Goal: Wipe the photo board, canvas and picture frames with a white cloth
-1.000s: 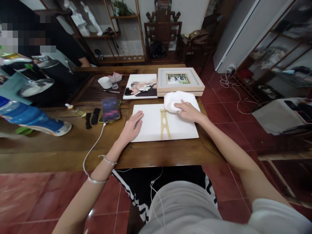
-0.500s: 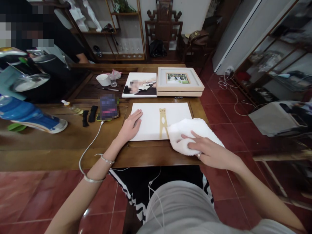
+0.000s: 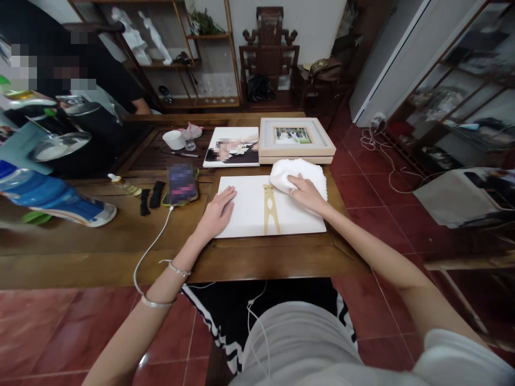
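- Both forearms reach forward over the near edge of the tabletop (image 3: 261, 257) toward the white board (image 3: 249, 217), which lies flat on it.
- left hand (image 3: 217, 212): palm down, fingers straight and slightly spread, pressed on the white board's left edge; it holds nothing.
- Tan strip (image 3: 270, 206) runs near-to-far down the white board's middle.
- right hand (image 3: 306, 193): arm stretched out, wrist low, fingers curled over the white cloth (image 3: 295, 172), pressing it onto the white board's far right corner.
- Phone (image 3: 181, 185) with a cable lies just left of the white board.
- Photo print (image 3: 233, 146) and framed picture (image 3: 295, 139) lie just beyond the white board.
- Cup (image 3: 174, 139) stands beyond the white board, to the far left.
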`<state>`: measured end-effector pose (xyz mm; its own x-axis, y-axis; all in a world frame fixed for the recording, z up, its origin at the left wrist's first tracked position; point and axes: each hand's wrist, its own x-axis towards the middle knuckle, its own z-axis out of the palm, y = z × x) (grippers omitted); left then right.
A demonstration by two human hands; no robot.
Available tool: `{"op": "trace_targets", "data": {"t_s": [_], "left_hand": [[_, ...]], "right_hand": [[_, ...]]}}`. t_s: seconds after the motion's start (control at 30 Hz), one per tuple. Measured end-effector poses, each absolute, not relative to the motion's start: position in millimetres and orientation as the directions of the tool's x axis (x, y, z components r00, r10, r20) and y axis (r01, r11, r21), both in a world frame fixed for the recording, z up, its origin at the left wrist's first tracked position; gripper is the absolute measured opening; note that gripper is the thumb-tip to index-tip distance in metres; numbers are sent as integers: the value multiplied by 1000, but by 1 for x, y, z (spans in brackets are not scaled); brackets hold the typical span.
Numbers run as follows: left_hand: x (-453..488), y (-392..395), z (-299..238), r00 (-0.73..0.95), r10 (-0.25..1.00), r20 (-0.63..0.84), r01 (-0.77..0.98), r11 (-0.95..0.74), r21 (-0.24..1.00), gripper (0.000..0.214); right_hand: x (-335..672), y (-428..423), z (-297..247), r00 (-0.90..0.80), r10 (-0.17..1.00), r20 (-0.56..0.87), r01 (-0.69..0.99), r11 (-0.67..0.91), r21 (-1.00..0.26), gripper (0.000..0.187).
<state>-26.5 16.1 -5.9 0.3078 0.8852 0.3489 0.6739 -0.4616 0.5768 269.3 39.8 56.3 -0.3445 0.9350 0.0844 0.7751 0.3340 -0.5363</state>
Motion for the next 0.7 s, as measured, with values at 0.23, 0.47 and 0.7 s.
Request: {"op": "trace_targets", "data": {"t_s": [0.23, 0.47, 0.7], "left_hand": [[-26, 16, -4, 321, 885, 336, 670, -463, 580, 43], [-26, 16, -4, 320, 885, 339, 670, -464, 579, 44], [-27, 16, -5, 316, 885, 342, 669, -463, 581, 44]], "right_hand": [[233, -47, 54, -659, 743, 117, 607, 617, -501, 36], [239, -61, 61, -816, 574, 64, 487, 744, -457, 37], [239, 23, 57, -707, 697, 118, 600, 680, -422, 29]]}}
